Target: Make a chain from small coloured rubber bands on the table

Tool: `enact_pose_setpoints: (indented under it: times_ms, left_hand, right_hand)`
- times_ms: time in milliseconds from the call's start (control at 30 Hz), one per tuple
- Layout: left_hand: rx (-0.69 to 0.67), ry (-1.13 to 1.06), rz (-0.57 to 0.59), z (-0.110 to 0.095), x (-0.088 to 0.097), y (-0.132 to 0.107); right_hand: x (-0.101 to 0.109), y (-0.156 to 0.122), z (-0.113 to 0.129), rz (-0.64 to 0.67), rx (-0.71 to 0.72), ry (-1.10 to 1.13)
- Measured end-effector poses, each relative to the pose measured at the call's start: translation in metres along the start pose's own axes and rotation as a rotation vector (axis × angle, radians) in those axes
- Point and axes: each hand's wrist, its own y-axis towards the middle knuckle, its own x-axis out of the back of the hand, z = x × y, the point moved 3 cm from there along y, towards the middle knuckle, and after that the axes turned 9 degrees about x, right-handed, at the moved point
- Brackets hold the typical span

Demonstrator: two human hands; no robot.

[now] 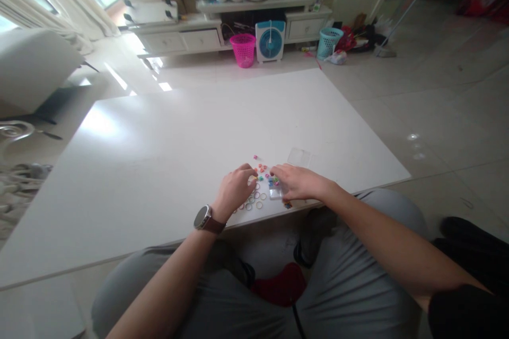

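My right hand [299, 182] curls round a small clear plastic box [275, 193], fingers at its far side and thumb near its front. Small blue, green and pink pieces [274, 181] show at the far end of the box. To the left, my left hand [237, 186] has thumb and fingertips drawn together beside a tiny green piece [261, 178]; whatever they pinch is too small to make out. Orange pieces [261, 168] lie just beyond, and a lone pink piece [255, 157] sits farther off. Several thin rings [259, 205] are spread below my left hand.
A clear flat lid [299, 157] lies beyond my right hand on the white table [167, 143]. A small dark multicoloured cluster [287, 205] is by the near edge. Across the floor stand a pink basket [243, 52], a box fan [270, 42] and a blue basket [329, 44].
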Motion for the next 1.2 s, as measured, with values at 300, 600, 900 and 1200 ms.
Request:
enact_pose_setpoints:
  times_ms: [300, 600, 900, 1200]
  left_hand:
    - [-0.08, 0.02, 0.044, 0.001, -0.019, 0.0]
    - [-0.097, 0.008, 0.055, 0.002, -0.02, 0.002]
    - [-0.103, -0.011, 0.029, -0.002, -0.015, 0.001]
    - [-0.15, -0.277, -0.061, -0.016, -0.004, -0.004]
  right_hand:
    - [0.003, 0.001, 0.003, 0.018, 0.005, -0.014]
    - [0.004, 0.002, 0.005, 0.035, 0.004, -0.033]
    - [0.003, 0.002, 0.004, 0.019, 0.006, -0.017]
    - [0.016, 0.005, 0.006, -0.188, 0.048, 0.07]
